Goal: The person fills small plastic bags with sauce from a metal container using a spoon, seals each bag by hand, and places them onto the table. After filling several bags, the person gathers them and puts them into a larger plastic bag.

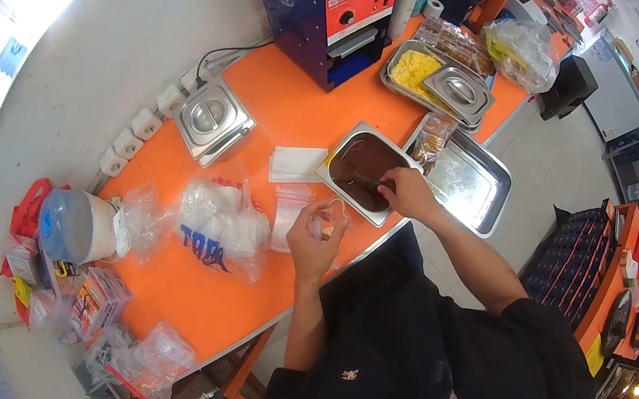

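Observation:
A steel food pan (326, 172) of dark brown sauce (371, 156) stands at the table's front edge. Over its near right rim, my right hand (409, 192) grips a dark-handled utensil (367, 181), whose far end dips into the sauce, so its exact kind is hidden. Just left of the pan, my left hand (316, 243) is curled with thumb and fingers around a small clear plastic bag (341, 214). Beside that hand lies a stack of small clear bags (288, 214). White paper sheets (297, 163) lie behind it.
A lidded steel pan (213, 120) and a large plastic bag (224, 227) occupy the left of the orange table (180, 322). A blue machine (301, 27) stands behind. To the right are a steel tray (494, 193), a pan of yellow food (414, 67) and a steel lid (460, 92).

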`<state>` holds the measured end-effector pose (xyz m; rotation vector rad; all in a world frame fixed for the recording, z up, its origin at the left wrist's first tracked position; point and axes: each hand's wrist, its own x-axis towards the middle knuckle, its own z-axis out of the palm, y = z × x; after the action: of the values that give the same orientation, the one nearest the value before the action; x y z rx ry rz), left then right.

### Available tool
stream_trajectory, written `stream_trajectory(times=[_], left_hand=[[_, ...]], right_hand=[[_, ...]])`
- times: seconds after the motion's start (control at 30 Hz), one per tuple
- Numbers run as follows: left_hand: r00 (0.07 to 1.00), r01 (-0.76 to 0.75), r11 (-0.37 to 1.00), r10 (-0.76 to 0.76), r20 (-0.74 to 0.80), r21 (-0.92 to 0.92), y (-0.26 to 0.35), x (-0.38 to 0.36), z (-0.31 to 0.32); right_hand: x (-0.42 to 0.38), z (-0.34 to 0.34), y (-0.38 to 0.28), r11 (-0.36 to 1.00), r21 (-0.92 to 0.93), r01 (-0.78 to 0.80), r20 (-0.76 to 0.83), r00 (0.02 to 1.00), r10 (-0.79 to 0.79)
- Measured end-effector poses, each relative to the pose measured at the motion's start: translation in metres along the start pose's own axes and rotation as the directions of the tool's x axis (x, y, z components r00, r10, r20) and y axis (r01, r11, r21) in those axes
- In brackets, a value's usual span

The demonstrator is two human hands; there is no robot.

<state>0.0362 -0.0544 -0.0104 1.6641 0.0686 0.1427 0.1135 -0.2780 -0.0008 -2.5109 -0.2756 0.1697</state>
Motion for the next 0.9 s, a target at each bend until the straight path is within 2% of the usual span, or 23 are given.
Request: stream_trajectory(times=[0.03,0.17,0.23,0.37,0.47,0.57,0.67,0.73,0.83,0.9], left_hand=[[1.000,-0.012,1.000,0.012,-0.007,0.029,-0.006,0.002,0.002],[0.991,-0.117,0.988,0.122,-0.050,0.096,-0.007,0.018,0.012],[0.970,-0.208,0.957,0.229,-0.086,0.203,-0.011,0.026,0.017],[0.986,-0.140,0.984,0.149,-0.080,0.106,-0.004,0.038,0.029],[0.979,-0.160,0.970,0.180,-0.097,0.185,-0.001,0.045,0.036],[0.978,-0.158,0.977,0.175,-0.111,0.145,0.000,0.050,0.041],[0.983,-0.118,0.987,0.131,-0.128,0.107,-0.003,0.053,0.045],[0.992,-0.037,0.999,0.038,-0.118,0.012,-0.005,0.053,0.047],[0.985,-0.089,0.989,0.105,-0.139,0.121,0.005,0.053,0.048],[0.982,-0.094,0.988,0.112,-0.152,0.119,0.003,0.054,0.052]], right_hand=[[-0.002,-0.003,-0.001,0.990,0.111,-0.092,0.038,0.995,0.088],[-0.010,0.004,0.010,0.972,0.213,-0.100,-0.027,0.994,0.109],[-0.014,0.007,0.017,0.956,0.284,-0.071,-0.118,0.987,0.108],[-0.021,-0.021,0.002,0.950,0.297,-0.093,-0.162,0.976,0.146],[-0.025,-0.046,-0.015,0.931,0.325,-0.164,-0.156,0.962,0.224],[-0.025,-0.043,-0.004,0.953,0.288,-0.090,-0.232,0.959,0.161],[-0.027,-0.032,0.008,0.954,0.284,-0.102,-0.217,0.962,0.167],[-0.030,-0.026,0.014,0.942,0.316,-0.110,-0.220,0.958,0.185],[-0.032,-0.029,0.010,0.931,0.339,-0.138,-0.209,0.953,0.218],[-0.036,-0.040,-0.002,0.932,0.327,-0.158,-0.203,0.951,0.233]])
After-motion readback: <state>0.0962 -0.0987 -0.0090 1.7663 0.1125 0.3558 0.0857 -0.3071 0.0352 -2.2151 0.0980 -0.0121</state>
